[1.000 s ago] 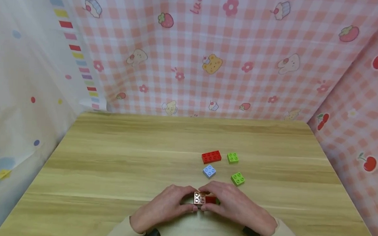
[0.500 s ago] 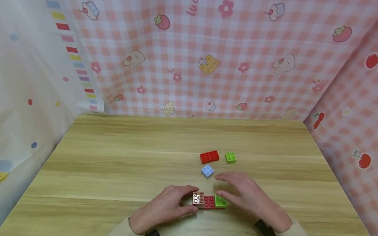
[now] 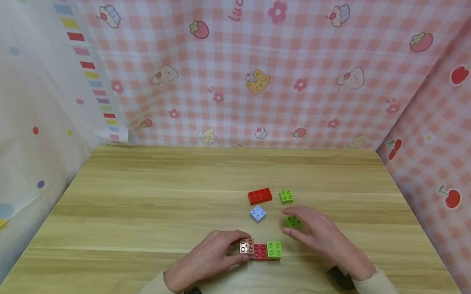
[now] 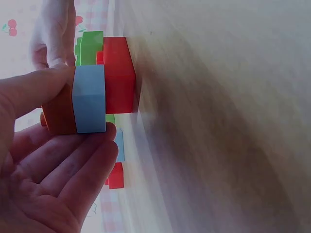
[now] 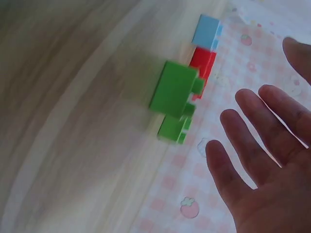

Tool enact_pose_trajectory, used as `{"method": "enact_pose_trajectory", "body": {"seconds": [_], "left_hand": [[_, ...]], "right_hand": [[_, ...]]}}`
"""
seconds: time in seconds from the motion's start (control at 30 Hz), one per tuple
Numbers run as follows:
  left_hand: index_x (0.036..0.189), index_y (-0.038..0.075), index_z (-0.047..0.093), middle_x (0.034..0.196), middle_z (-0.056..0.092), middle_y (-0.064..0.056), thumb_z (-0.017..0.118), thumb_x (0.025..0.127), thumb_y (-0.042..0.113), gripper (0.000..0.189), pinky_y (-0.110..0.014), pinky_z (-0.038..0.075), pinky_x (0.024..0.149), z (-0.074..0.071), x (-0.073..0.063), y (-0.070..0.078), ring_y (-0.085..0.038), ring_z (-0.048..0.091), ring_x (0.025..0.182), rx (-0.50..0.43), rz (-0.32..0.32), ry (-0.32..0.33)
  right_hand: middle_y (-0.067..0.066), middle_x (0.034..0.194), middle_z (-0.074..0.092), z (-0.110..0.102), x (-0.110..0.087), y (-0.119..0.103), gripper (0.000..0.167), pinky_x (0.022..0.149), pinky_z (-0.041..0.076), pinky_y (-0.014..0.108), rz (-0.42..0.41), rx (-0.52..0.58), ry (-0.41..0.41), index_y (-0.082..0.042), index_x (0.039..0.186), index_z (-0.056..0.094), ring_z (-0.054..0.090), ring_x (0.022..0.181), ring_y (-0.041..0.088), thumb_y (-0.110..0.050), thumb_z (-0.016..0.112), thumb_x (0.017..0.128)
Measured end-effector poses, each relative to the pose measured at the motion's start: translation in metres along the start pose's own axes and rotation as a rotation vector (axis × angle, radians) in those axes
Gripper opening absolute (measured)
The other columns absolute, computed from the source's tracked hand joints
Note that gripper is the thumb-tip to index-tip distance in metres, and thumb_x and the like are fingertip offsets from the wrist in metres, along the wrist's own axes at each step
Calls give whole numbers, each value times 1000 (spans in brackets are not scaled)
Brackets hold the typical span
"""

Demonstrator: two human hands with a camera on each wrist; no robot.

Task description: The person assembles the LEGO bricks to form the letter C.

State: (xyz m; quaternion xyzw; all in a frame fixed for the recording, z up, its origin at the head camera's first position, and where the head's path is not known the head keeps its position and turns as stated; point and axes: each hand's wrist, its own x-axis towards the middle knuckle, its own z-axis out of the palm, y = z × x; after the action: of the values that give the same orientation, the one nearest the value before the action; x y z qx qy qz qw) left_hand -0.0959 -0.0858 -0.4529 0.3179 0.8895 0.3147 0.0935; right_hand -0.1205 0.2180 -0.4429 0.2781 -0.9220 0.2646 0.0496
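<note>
Since the earlier frame, the right hand (image 3: 318, 231) has moved from the joined bricks to the nearer loose green brick (image 3: 293, 221), its fingers spread around it without gripping. We see the left hand (image 3: 212, 256) pinching the orange brick (image 3: 246, 245), stacked over a pale blue brick (image 4: 90, 99) on the left end of the red base brick (image 3: 260, 251). We judge the step as fetching another piece; next, thumb and fingers should close on its sides. That piece is partly covered from above; the right wrist view crops the palm.
</note>
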Motion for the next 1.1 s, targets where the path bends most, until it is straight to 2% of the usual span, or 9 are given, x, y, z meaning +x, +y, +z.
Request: {"method": "enact_pose_trajectory", "body": {"seconds": [0.17,0.3,0.57,0.77,0.87,1.1], "left_hand": [[129,11,69,121,74,-1,78,94,27,39,-32,57,93,-2,2,-2,-10,67,108,-28,-19,5],[129,12,69,120,74,0,78,94,27,39,-32,57,92,-3,4,-4,-7,66,107,-51,-29,2],[134,11,64,128,71,-1,80,92,29,49,-38,56,98,-2,3,-8,-17,67,115,-86,-42,7],[135,15,63,130,69,5,80,93,28,47,-39,52,105,-4,1,-13,-14,64,120,-186,-86,-21],[135,16,63,132,68,5,79,93,26,46,-40,51,106,-5,-1,-15,-15,63,121,-230,-87,-25],[130,15,65,129,70,1,79,94,25,41,-41,52,105,-9,-3,-16,-16,65,119,-247,-81,-17]], "right_hand": [[10,134,67,-3,1,10,55,103,51,54,19,32,-77,-7,138,63,63,124,33,-27,81,90],[7,137,66,-5,3,18,56,107,49,54,18,68,-147,-8,140,62,60,128,32,-23,82,90],[6,138,65,-8,3,30,49,108,47,53,55,97,-240,-11,137,63,58,131,31,-17,80,92],[9,138,65,-9,3,31,48,107,48,55,83,80,-255,-10,137,64,59,129,33,-11,79,91],[9,134,66,-9,3,31,45,106,49,54,96,63,-251,-9,134,65,60,127,33,-8,78,91],[7,127,68,-6,0,29,37,104,50,54,122,15,-227,-10,126,69,62,122,32,-14,80,91]]}}
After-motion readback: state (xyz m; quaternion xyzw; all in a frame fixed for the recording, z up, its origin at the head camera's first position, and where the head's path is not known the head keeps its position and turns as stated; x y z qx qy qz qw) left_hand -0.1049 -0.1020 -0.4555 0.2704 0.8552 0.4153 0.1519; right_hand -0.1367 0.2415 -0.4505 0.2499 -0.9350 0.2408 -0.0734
